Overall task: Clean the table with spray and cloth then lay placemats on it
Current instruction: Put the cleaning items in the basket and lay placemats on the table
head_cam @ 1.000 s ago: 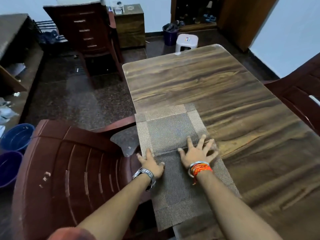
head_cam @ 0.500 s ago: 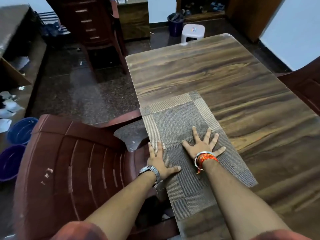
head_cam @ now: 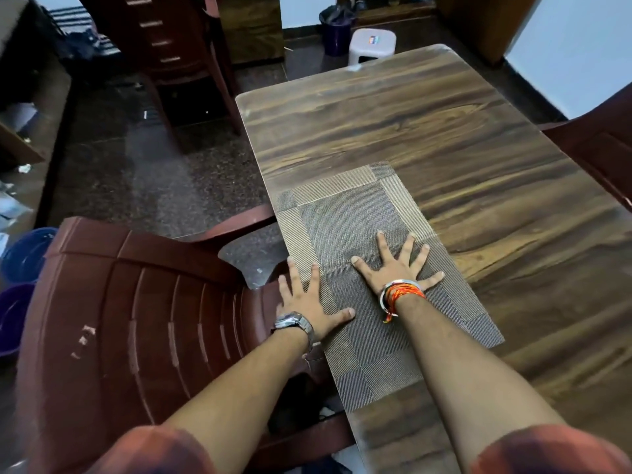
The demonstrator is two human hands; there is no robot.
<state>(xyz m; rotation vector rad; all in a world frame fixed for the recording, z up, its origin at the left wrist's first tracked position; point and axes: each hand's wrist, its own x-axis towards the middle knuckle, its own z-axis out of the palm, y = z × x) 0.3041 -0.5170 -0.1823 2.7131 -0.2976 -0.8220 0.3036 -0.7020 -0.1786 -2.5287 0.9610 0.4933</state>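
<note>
A grey woven placemat with a lighter border lies flat along the left edge of the dark wooden table. My right hand presses on the mat's middle with fingers spread wide. My left hand lies flat on the mat's left border at the table edge, fingers straight and thumb out. A faint crease crosses the mat between the two hands. No spray bottle or cloth is in view.
A brown plastic chair stands close against the table's left side, under my left arm. Another chair is at the right edge. Beyond the table sit a white stool, a dark bin, stacked chairs and blue tubs.
Both hands have slid the placemat further onto the table and flattened it. My left hand has gone from curled at the mat's edge to flat with straight fingers.
</note>
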